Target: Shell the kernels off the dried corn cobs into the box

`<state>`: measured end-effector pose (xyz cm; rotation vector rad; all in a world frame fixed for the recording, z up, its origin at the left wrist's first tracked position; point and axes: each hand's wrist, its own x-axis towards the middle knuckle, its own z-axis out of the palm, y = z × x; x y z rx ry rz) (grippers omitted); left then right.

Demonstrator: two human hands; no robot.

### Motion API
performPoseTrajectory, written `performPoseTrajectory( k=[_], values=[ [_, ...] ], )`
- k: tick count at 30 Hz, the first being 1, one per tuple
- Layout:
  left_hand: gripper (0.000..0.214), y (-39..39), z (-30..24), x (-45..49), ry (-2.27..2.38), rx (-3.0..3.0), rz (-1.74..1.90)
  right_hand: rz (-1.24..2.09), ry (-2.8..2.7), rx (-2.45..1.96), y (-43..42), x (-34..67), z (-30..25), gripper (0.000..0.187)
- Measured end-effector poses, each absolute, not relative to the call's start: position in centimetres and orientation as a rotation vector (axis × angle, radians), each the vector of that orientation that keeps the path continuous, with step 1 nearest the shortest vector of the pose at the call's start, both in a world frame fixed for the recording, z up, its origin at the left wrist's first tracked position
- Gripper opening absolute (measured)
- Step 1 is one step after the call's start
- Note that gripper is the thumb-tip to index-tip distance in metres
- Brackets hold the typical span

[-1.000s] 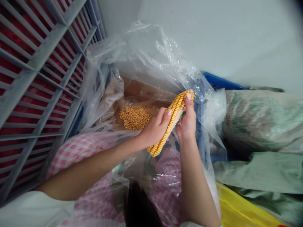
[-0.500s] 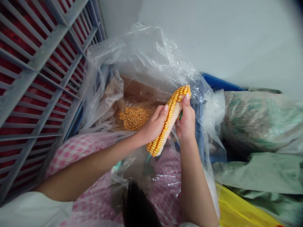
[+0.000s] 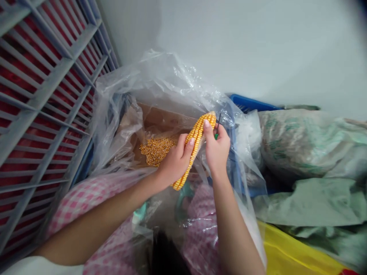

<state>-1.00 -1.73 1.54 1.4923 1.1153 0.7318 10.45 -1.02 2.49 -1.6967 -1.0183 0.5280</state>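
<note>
Corn cob [image 3: 197, 137] slants over clear plastic [image 3: 160, 78] and cardboard [image 3: 160, 117], left hand [image 3: 175, 162] wrapped around it, right hand [image 3: 218, 151] thumbing its upper end and holding a green tool [image 3: 216, 136]. Left of the cob lie kernels [image 3: 156, 151], then a slatted crate [image 3: 51, 88]; right, a sack [image 3: 301, 141]; beyond, a pale wall [image 3: 243, 49].

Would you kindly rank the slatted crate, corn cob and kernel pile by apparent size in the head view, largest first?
1. Slatted crate, cropped by the frame
2. Corn cob, partly covered
3. Kernel pile
</note>
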Motion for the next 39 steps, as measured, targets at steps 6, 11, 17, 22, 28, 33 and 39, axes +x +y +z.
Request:
performPoseTrajectory(
  k=[6,11,17,22,28,33,39],
  values=[
    [0.036,-1.3,2.0,-0.9,1.049,1.085,0.631,0.521,-1.133,-1.718,-0.9,11.3,2.3,0.035],
    [0.033,-0.9,2.3,-1.1,1.062,1.108,0.68,0.667,-1.021,-1.685,-0.6,11.4,2.4,0.043],
    [0.036,-1.4,1.8,-0.9,1.08,1.08,0.727,0.691,-1.083,-1.682,-0.5,10.4,2.6,0.039],
    [0.041,-1.2,2.5,-0.9,1.046,0.875,0.629,0.629,-1.227,-1.706,-0.7,11.0,2.8,0.038],
    [0.052,0.2,3.4,-1.4,0.926,0.596,0.603,0.538,-1.122,-1.747,-0.8,12.5,3.2,0.039],
    [0.041,1.9,3.7,-2.5,0.873,0.424,0.691,0.702,-1.147,-1.747,-1.1,12.5,3.2,0.038],
    [0.027,3.1,3.8,-3.4,0.827,0.376,0.891,0.998,-1.083,-1.532,-1.8,10.8,3.2,0.03]
  ],
)
